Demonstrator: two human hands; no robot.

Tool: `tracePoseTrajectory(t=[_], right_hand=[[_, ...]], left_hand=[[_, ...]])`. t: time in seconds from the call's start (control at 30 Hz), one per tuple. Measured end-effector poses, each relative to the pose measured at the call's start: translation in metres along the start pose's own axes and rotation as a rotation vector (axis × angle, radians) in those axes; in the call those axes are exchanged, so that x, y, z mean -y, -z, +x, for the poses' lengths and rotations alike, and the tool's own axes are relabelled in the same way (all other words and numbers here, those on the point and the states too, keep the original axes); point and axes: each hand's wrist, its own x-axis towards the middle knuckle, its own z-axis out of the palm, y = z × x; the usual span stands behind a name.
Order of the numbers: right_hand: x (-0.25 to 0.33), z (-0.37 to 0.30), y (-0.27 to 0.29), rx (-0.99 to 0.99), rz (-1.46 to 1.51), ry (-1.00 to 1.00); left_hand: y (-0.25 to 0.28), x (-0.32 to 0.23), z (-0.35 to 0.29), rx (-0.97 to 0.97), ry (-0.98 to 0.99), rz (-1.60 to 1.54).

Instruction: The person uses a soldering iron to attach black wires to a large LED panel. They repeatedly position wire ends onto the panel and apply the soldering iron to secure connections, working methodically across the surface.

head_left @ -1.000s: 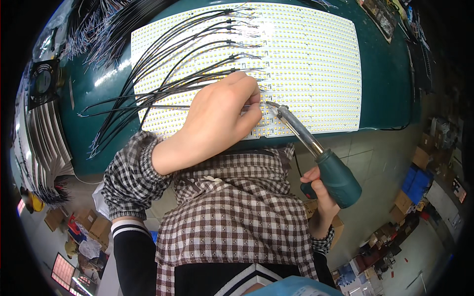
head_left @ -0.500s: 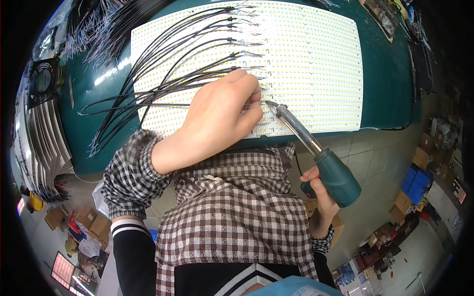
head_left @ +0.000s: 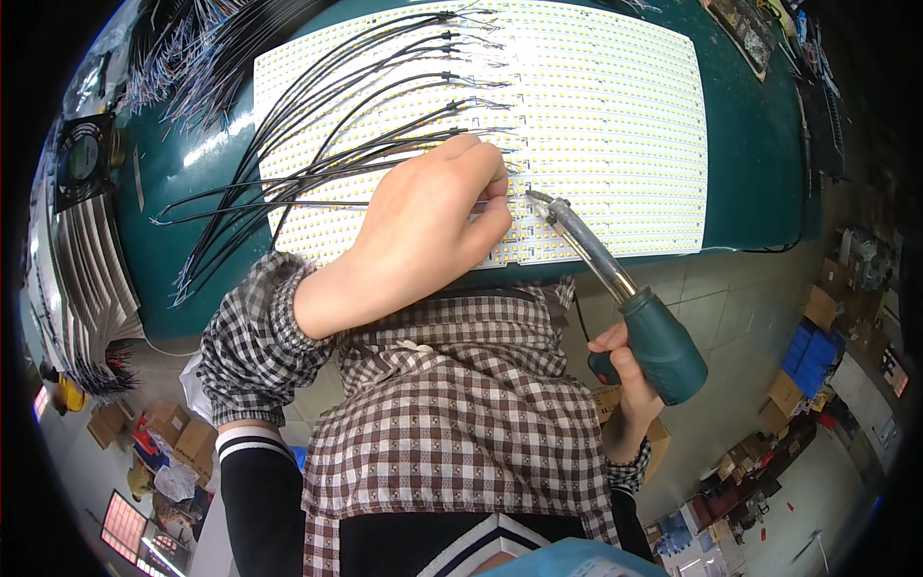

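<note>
A white LED panel [head_left: 615,125] with rows of small yellow chips lies on the green table. Black cables [head_left: 317,115] fan over its left half, their thin stripped ends along the middle. My left hand [head_left: 428,207] is closed in a pinch on a thin black cable [head_left: 332,204] above the panel's lower middle; its tip is hidden by the fingers. In my right hand [head_left: 630,380] is a soldering iron [head_left: 615,279] with a dark green pistol-shaped handle. The iron's tip is over the panel, just right of my left fingertips; whether it touches cannot be made out.
Bundles of stripped wires [head_left: 212,58] lie at the back left of the green table [head_left: 173,279]. A small black fan [head_left: 85,162] and a stack of white strips [head_left: 82,274] stand at the left edge. Tools and a worn board [head_left: 740,37] are at the far right.
The soldering iron has shifted slightly right, its tip drawing a little away from my left fingertips. My left hand stays in place on the cable.
</note>
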Motion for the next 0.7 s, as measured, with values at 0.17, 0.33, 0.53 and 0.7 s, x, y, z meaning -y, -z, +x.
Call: tracePoseTrajectory(t=[0.17,0.33,0.53,0.7], right_hand=[[0.003,0.003,-0.001,-0.015,-0.085,0.051],[0.004,0.003,-0.001,-0.060,-0.096,0.046],[-0.002,0.002,0.007,0.006,0.098,0.074],[0.001,0.002,0.006,-0.004,0.103,0.068]], left_hand=[[-0.001,0.003,-0.003,0.004,0.007,-0.052],[0.005,0.009,-0.006,0.019,-0.125,-0.050],[-0.001,0.006,-0.008,-0.064,-0.171,-0.016],[-0.009,0.003,-0.006,-0.095,-0.070,0.030]])
